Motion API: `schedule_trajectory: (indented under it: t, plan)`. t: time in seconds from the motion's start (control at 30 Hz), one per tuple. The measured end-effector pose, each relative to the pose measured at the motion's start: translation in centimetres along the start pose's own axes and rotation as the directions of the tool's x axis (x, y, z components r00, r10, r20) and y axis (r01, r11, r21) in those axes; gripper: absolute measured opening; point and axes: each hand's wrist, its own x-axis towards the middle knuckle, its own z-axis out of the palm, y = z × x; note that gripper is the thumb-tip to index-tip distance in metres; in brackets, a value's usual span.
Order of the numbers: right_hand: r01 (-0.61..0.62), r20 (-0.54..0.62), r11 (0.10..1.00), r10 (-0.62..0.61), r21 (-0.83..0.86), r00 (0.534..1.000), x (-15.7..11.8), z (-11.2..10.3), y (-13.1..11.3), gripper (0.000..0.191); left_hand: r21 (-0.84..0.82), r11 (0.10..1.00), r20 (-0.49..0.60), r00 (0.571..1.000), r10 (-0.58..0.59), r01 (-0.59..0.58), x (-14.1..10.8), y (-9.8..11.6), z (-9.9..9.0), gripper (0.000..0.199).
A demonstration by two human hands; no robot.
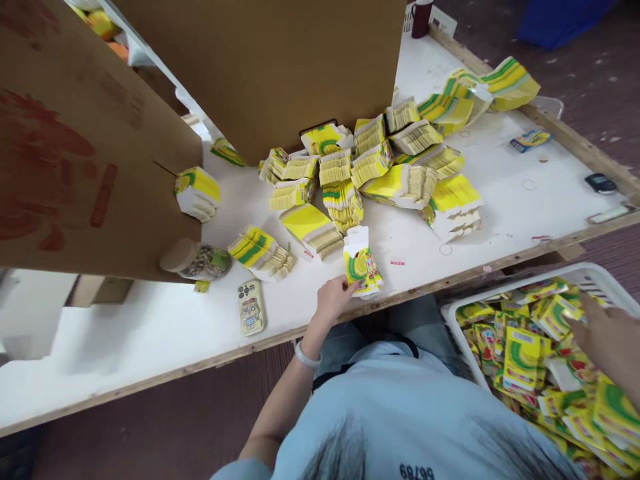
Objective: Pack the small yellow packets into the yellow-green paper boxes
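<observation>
At the table's front edge, my left hand (334,297) grips the lower side of a small yellow-and-green carton (361,265). The carton's white top flap stands out at its far end. My right hand (597,337) is over the white basket (453,313), among many filled yellow packets (523,353). Motion smears its fingers, so I cannot make out what they hold, if anything. Just beyond the left hand lies a fanned stack of flat yellow cartons (313,227). Another banded stack (263,252) is to its left.
Bundles of flat cartons (373,163) crowd the white table before a tall cardboard box (280,67). A phone (251,307) and a lidded jar (205,260) are on the left. A wooden rim (480,270) edges the table, with a small black object (601,183) at right.
</observation>
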Motion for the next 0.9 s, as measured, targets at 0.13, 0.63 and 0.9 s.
schedule_trajectory:
  t: [0.13,0.63,0.9]
  plan:
    - [0.215,-0.027,0.921,-0.218,0.325,0.975,-0.2,3.0,-14.5,0.058,-0.074,0.973,-0.040,0.976,0.214,-0.217,-3.0,0.9,-1.2,0.042]
    - [-0.017,0.055,0.181,-0.206,0.983,0.977,-4.8,7.4,-31.5,0.035,-0.069,0.772,-0.271,0.756,0.596,-0.633,-7.5,4.9,1.1,0.024]
    - [0.248,-0.151,0.315,-0.302,0.916,0.941,-7.0,8.1,-31.2,0.037,-0.730,0.554,-0.149,0.884,0.443,-0.401,-6.8,4.9,1.6,0.100]
